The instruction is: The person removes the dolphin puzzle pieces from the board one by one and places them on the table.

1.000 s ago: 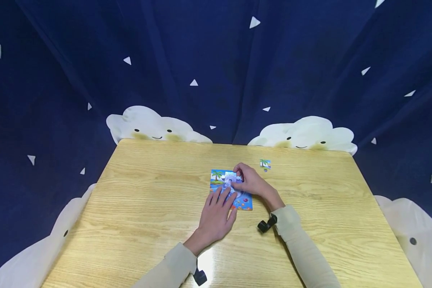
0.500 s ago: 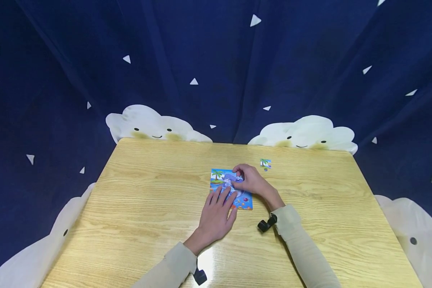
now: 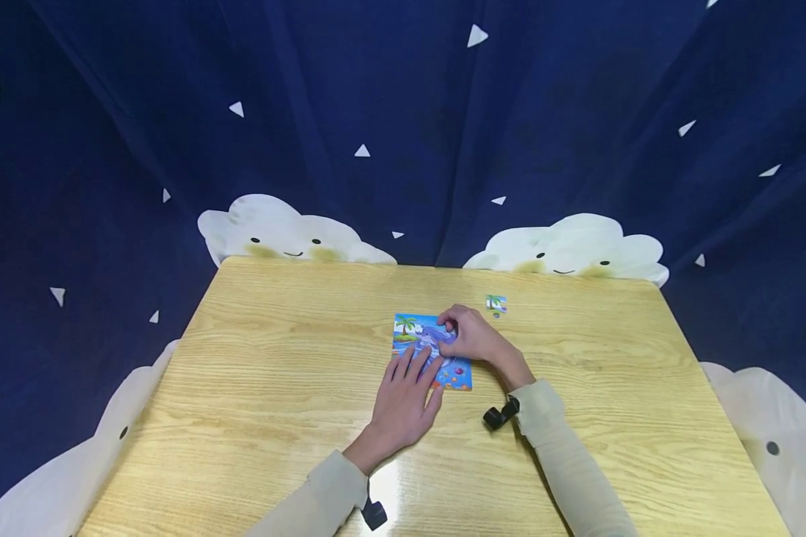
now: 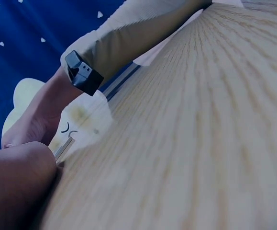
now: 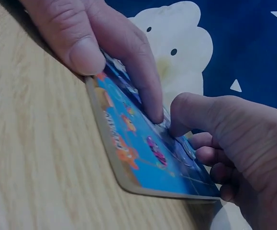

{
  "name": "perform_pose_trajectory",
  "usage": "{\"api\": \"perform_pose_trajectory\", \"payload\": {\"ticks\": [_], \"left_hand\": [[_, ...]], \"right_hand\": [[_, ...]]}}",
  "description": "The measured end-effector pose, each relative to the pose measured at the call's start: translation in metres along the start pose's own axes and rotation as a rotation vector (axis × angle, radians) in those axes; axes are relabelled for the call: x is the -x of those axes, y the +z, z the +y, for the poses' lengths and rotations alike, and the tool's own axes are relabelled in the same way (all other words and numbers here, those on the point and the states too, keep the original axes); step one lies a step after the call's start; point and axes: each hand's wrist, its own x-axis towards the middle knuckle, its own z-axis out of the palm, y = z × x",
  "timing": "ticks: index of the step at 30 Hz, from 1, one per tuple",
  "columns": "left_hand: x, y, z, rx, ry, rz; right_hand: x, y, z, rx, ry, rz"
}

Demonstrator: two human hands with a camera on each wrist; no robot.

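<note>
A jigsaw puzzle with a purple dolphin, a palm tree and blue sea lies on the wooden table. My left hand rests on its lower left part, fingers spread and nearly straight. At the upper right, my right hand curls its thumb and fingers round a puzzle piece with the dolphin's head on it. From the right wrist view, the right thumb reaches down close to the puzzle's face, beside a left fingertip. My palm hides part of the piece.
A loose puzzle piece with a palm tree lies on the table, beyond my right hand. Dark blue curtains with white clouds and triangles hang behind the table's far edge.
The dolphin piece has lost its bright glare and shifted slightly right, with the right fingers moving a little along with it. The left hand has stayed in place on the puzzle.
</note>
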Motion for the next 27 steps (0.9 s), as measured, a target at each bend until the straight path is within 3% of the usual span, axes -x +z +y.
{"api": "perform_pose_trajectory", "payload": {"ticks": [8,16,27], "left_hand": [[0.001,0.003,0.001,-0.020,0.006,0.018],[0.001,0.003,-0.003,-0.030,0.013,0.030],[-0.001,0.000,0.000,-0.025,-0.002,-0.023]], "right_hand": [[0.007,-0.009,0.006,0.016,-0.010,-0.008],[0.015,-0.004,0.011,-0.018,-0.047,0.025],[0.013,0.002,0.019,-0.004,-0.103,0.109]]}}
